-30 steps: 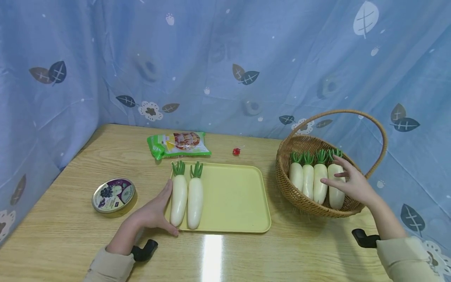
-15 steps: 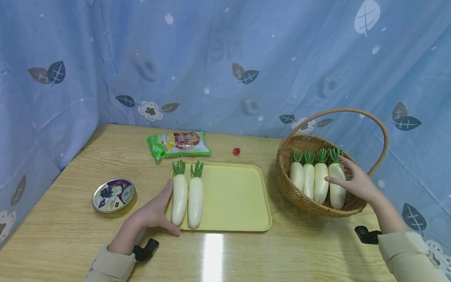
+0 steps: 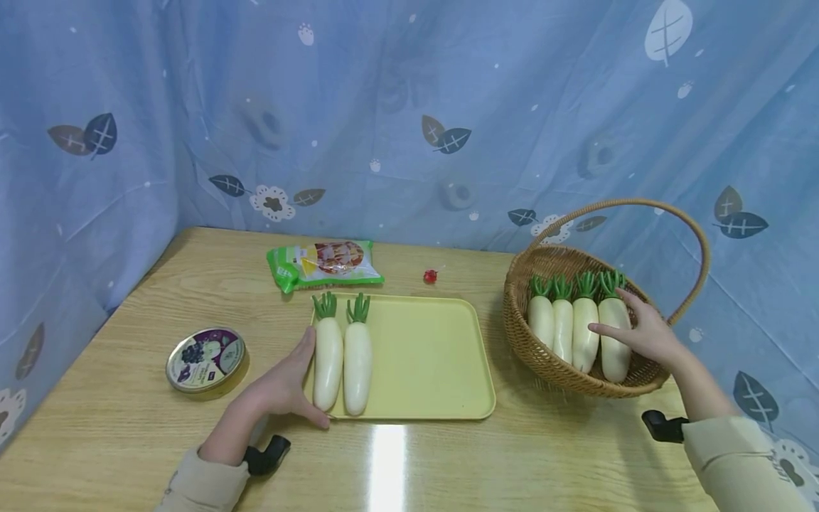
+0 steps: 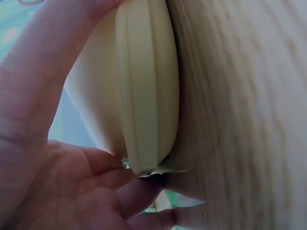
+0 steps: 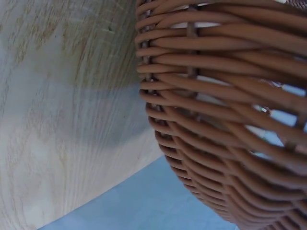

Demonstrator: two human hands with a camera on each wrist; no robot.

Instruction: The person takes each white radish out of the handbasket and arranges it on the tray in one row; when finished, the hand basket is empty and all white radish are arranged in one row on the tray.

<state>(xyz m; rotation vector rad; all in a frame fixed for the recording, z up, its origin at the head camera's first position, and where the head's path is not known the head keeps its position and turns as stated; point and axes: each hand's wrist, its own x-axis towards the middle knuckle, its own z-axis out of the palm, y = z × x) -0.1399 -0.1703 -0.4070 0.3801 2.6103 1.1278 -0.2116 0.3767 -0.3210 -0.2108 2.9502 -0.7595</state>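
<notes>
Head view: a pale yellow rectangular plastic tray [image 3: 422, 355] lies on the light wood-grain desk [image 3: 473, 462], with two long white radishes [image 3: 329, 366] with green tops side by side along its left part. The left hand [image 3: 281, 387] is spread loosely about the tray's near left corner, thumb at the near edge and fingers along the left side, not clenched. At the right, a brown woven wicker basket [image 3: 520, 331] with a tall arched handle holds four more such radishes in a row. The right hand [image 3: 646, 334] reaches over the rim to the rightmost radish [image 3: 614, 355], its thumb stretched across toward the neighbouring one; whether it grips cannot be told. A round fruit-labelled tin [image 3: 206, 361] stands left of the tray, a green-and-clear plastic food bag [image 3: 326, 264] and a tiny red object [image 3: 430, 276] beyond it.

Left wrist view: the tray's edge appears from the side, close against the desk, between the thumb above and the palm and fingers below.

Right wrist view: the basket's outer weave fills the right half, gaps showing between strands, with bare desk beside it; the right hand is outside this view.
</notes>
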